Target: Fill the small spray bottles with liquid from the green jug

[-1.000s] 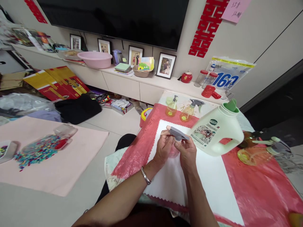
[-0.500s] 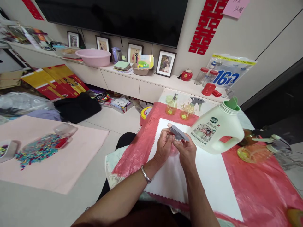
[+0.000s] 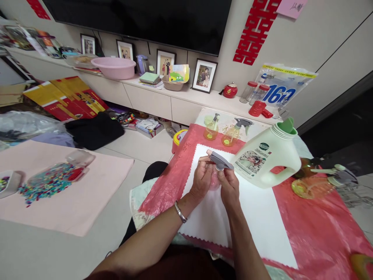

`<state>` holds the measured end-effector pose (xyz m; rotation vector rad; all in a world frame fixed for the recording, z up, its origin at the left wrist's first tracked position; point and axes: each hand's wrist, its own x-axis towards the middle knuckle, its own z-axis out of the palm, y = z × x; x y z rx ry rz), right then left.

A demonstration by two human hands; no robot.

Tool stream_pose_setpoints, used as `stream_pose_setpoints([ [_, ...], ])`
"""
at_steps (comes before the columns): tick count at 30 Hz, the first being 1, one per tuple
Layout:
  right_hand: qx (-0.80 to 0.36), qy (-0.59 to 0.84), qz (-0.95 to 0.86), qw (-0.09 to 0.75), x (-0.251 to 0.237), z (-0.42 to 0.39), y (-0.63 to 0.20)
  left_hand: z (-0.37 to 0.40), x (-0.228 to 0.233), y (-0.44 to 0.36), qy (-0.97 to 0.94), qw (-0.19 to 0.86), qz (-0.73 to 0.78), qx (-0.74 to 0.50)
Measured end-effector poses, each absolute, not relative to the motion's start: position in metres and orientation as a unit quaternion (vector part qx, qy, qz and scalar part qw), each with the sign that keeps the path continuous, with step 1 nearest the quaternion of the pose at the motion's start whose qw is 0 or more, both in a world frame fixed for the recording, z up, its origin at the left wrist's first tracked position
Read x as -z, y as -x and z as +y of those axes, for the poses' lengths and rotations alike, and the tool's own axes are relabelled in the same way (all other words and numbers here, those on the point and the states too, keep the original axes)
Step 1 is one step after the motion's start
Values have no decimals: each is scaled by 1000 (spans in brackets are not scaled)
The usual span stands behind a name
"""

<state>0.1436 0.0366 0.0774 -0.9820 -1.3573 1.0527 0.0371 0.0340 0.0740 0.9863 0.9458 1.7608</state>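
A small clear pinkish spray bottle (image 3: 215, 179) with a grey trigger head (image 3: 219, 159) sits between my two hands above a white cloth (image 3: 250, 217). My left hand (image 3: 201, 181), with a silver bracelet at the wrist, wraps the bottle's body. My right hand (image 3: 229, 186) grips the neck just under the grey head. The bottle is mostly hidden by my fingers. A large pale green detergent jug (image 3: 266, 155) with a green cap stands right behind my right hand.
A red plastic sheet (image 3: 317, 229) covers the table. Two small yellow spray bottles (image 3: 227, 136) stand at its far edge, more bottles lie at the right (image 3: 320, 182). On the floor at left, a pink mat (image 3: 72, 186) holds spilled coloured beads (image 3: 46, 182).
The grey spray head has shifted slightly in my hands, and my right fingers have moved lower under it. The view has tilted slightly.
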Motion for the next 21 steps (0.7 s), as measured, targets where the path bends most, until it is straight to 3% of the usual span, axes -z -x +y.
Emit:
stream_pose_setpoints([
  [9,-407,425,-550,592,-81,39,-133,31,-80,-34,-412,426,391,-704],
  [16,-432,409,-577,559,-78,37,-140,33,-73,-36,-421,437,387,-694],
  [21,-405,425,-563,581,-80,39,-138,32,-79,-35,-438,399,392,-704],
])
